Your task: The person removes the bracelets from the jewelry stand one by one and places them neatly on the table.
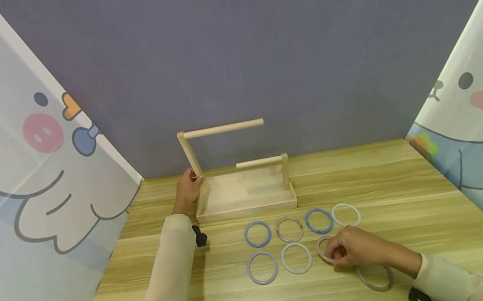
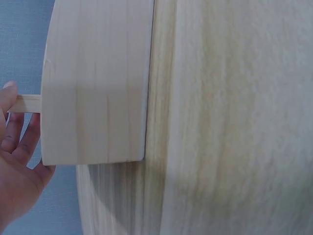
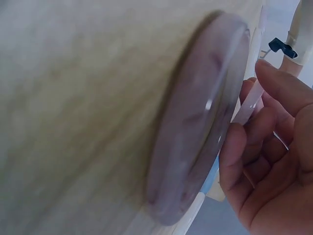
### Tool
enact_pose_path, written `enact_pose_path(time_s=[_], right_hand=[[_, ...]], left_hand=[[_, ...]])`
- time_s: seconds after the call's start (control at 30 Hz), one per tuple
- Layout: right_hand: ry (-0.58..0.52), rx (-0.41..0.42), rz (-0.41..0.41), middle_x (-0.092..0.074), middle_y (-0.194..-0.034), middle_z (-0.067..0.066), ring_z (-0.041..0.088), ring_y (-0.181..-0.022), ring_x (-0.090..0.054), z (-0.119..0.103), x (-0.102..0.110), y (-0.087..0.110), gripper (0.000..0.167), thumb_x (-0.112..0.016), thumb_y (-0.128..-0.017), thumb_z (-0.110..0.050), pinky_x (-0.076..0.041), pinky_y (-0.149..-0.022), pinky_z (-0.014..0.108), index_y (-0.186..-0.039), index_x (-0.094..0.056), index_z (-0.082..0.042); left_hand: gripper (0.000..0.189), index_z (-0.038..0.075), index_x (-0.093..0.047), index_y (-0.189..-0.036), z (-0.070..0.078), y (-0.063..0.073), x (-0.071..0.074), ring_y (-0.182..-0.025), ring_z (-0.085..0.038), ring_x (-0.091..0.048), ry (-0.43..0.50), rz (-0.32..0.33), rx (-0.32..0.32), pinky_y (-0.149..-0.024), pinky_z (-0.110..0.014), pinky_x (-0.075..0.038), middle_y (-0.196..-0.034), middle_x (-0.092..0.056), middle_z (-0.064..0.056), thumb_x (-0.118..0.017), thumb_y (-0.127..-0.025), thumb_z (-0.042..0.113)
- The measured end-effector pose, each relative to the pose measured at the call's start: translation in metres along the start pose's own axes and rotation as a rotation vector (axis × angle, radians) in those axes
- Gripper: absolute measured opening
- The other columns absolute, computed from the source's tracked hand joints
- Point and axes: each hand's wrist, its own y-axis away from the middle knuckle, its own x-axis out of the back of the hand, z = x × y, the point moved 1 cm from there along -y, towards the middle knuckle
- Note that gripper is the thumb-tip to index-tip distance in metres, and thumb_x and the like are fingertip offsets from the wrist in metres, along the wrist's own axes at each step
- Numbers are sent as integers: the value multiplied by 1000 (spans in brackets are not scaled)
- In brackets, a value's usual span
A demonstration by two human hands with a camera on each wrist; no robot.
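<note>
My left hand point(image 1: 188, 189) grips the left post point(image 1: 190, 154) of a pale wooden rack with a tray base point(image 1: 247, 212). In the left wrist view, thumb and fingers lie around that post point(image 2: 28, 103), beside the tray's end wall. At the right, my right hand point(image 1: 356, 247) pinches a pinkish-brown bangle point(image 1: 319, 249) at the table; the right wrist view shows this bangle point(image 3: 248, 104) between thumb and fingers. Partly hidden under my right wrist lies a brownish bangle point(image 1: 376, 288), which fills the foreground of the right wrist view.
Several more bangles lie in two rows before the rack, among them a blue bangle point(image 1: 247, 241), a lilac bangle point(image 1: 249, 271) and a white bangle point(image 1: 285, 265). The rack has a higher bar point(image 1: 225, 128) and a lower bar point(image 1: 259, 162). A grey wall point(image 1: 325, 58) stands behind.
</note>
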Motion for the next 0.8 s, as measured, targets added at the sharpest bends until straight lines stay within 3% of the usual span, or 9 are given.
enact_pose_path(time_s=[0.6, 0.8], right_hand=[[-13, -52, -41, -60, -70, -21, -11, -64, -50, -1, -1, -1, 20, -86, -74, -12, -49, -58, 15, -78, -71, -23], [5, -35, -48, -60, -69, -20, -11, -63, -50, -3, -2, -2, 20, -86, -73, -11, -48, -57, 15, -77, -70, -22]], left_hand=[[44, -4, -47, -140, 0, 0, -1, -128, -43, -56, -15, 0, -24, -104, -54, -50, -139, -56, -28, -56, -105, 22], [44, -4, -47, -140, -2, -2, -1, -129, -43, -55, -12, 6, -25, -105, -54, -49, -139, -56, -28, -56, -105, 22]])
